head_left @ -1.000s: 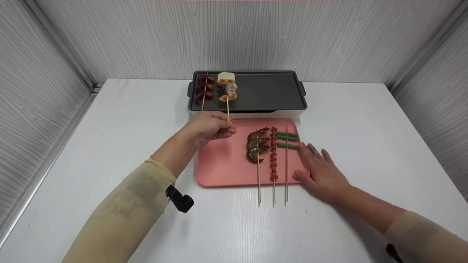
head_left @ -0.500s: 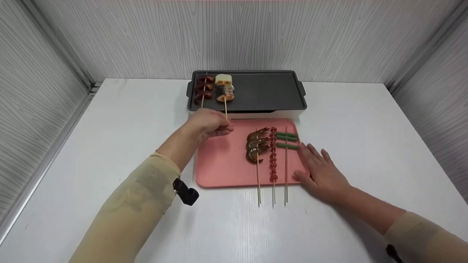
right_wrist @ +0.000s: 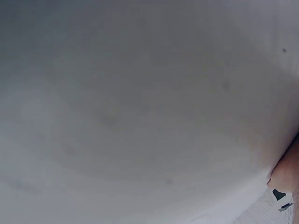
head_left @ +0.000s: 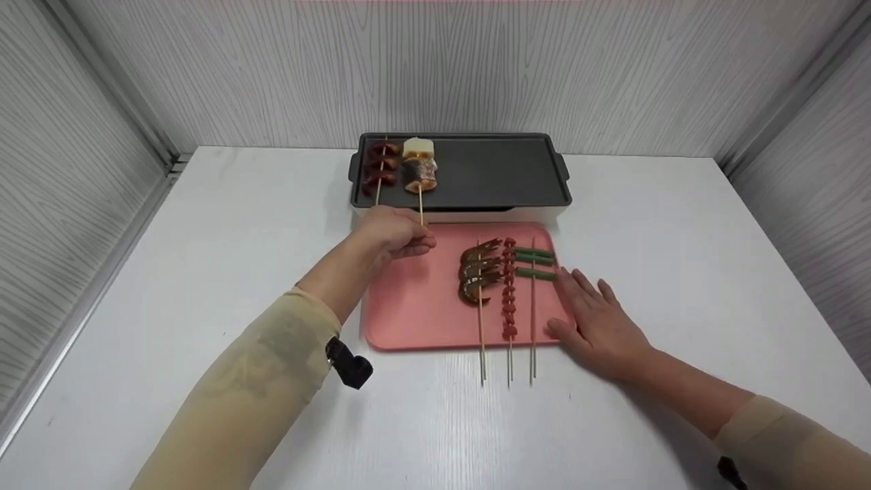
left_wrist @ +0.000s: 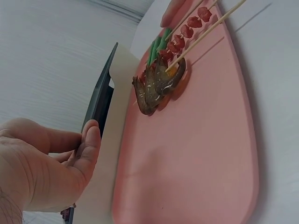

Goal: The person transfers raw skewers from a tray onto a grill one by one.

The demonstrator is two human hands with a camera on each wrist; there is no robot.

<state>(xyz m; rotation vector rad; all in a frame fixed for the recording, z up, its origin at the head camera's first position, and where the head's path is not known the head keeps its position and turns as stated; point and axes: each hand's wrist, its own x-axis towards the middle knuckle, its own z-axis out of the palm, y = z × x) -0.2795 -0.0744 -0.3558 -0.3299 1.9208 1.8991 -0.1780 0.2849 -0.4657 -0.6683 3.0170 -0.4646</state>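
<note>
My left hand (head_left: 395,233) pinches the stick of a skewer (head_left: 419,177) that carries a white block and browned, dark-skinned chunks. These chunks lie over the left part of the black griddle plate (head_left: 500,170); whether they touch it I cannot tell. Close to their left is a skewer of dark red, glossy pieces (head_left: 380,178) on the plate. My right hand (head_left: 602,333) lies with fingers spread at the right edge of the pink tray (head_left: 415,313), touching it. In the left wrist view, thumb and fingertips of the left hand (left_wrist: 60,158) meet, and the stick is hidden.
On the tray's right half lie a shrimp skewer (head_left: 469,291), a skewer of small red pieces (head_left: 510,308) and a skewer of green stalks (head_left: 535,273). Their stick ends overhang the tray's front edge. The right wrist view shows mostly blurred white table (right_wrist: 140,116).
The left hand has shifted slightly left with its skewer, bringing the chunks nearer the dark red skewer and lower over the plate. My right hand has stayed in place.
</note>
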